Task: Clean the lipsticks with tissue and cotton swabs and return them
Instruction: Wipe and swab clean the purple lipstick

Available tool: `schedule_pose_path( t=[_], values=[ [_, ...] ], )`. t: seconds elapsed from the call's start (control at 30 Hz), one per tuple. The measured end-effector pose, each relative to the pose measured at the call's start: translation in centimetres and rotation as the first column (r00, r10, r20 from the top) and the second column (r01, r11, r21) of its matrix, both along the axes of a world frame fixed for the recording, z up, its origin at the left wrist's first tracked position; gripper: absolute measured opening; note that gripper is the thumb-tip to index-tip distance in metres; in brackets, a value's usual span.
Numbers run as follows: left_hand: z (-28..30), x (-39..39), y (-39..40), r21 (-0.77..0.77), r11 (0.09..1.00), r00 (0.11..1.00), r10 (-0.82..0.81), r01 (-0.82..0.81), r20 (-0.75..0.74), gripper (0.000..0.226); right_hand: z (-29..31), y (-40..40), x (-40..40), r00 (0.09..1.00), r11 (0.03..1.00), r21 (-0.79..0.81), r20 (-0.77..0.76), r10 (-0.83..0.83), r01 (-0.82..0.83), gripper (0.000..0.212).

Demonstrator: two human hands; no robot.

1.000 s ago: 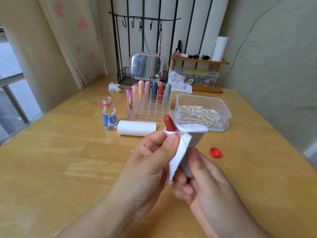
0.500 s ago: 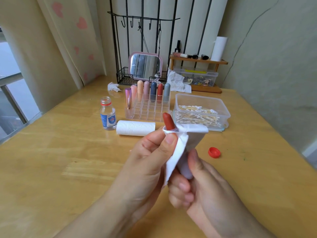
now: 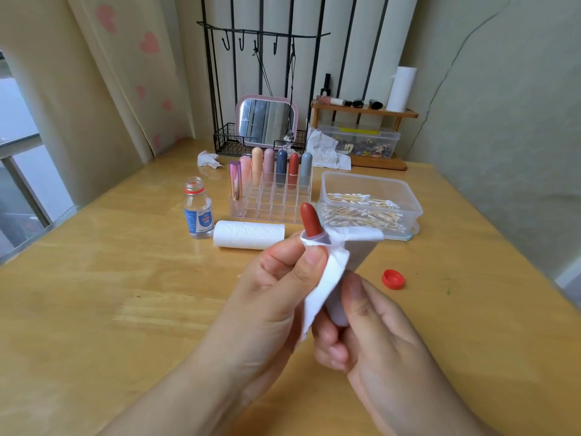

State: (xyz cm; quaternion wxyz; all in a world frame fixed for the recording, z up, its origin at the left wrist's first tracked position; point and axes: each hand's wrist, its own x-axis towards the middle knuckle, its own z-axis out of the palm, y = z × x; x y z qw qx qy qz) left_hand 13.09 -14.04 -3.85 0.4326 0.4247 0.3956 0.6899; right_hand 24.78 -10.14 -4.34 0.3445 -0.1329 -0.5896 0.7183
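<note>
table (image 3: 94,309): I see it bearing the organiser (image 3: 270,202) | right hand (image 3: 371,328) grips lipstick (image 3: 311,223) base; left hand (image 3: 276,278) pinches tissue (image 3: 330,269) round its collar | barely shifted since a second ago; I judge wiping ongoing

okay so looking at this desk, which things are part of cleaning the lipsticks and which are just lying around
Part of the job: open lipstick in right hand; tissue pinched by left hand; cotton swabs; tissue roll; clear organizer.

Just lying about: mirror; wooden shelf; red cap; crumpled tissue.
</note>
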Motion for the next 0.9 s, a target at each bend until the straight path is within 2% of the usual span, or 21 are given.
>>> schedule_pose_path(
  t=[0.07,0.2,0.3,0.4,0.47,0.7,0.8,0.9],
  values=[
    [0.07,0.03,0.00,0.000,1.000,1.000,0.000,0.000,-0.014,0.053,0.07,0.08,0.03,1.000,1.000,0.000,-0.017,0.017,-0.017,0.038],
    [0.32,-0.04,0.07,0.007,1.000,1.000,-0.011,0.011,-0.014,0.053,0.46,0.10,0.07,1.000,0.993,0.114,-0.012,-0.006,0.007,0.028],
    [0.30,-0.01,0.08,0.038,0.998,0.999,-0.052,0.052,-0.013,0.066,0.61,0.24,0.25,0.998,0.986,0.160,0.016,-0.057,0.054,0.039],
    [0.52,0.25,-0.06,0.096,0.987,0.986,-0.141,0.132,0.090,0.036,0.73,0.46,0.51,0.994,0.976,0.197,0.035,-0.099,0.090,0.047],
    [0.67,0.34,-0.06,0.100,0.986,0.979,-0.143,0.130,0.144,0.023,0.79,0.59,0.60,0.994,0.978,0.187,0.026,-0.103,0.097,0.047],
    [0.49,0.26,0.05,0.097,0.987,0.965,-0.145,0.126,0.218,0.023,0.59,0.71,0.56,0.995,0.987,0.127,-0.013,-0.098,0.099,0.043],
    [0.08,0.11,0.43,0.011,1.000,0.973,0.007,-0.010,0.230,0.037,0.55,0.64,0.55,0.996,0.989,0.111,-0.018,-0.092,0.093,0.041],
    [-0.15,0.11,0.78,-0.058,0.951,0.934,0.308,-0.302,0.181,0.020,0.62,0.62,0.54,0.995,0.991,0.093,-0.019,-0.095,0.096,0.045]
  ],
)
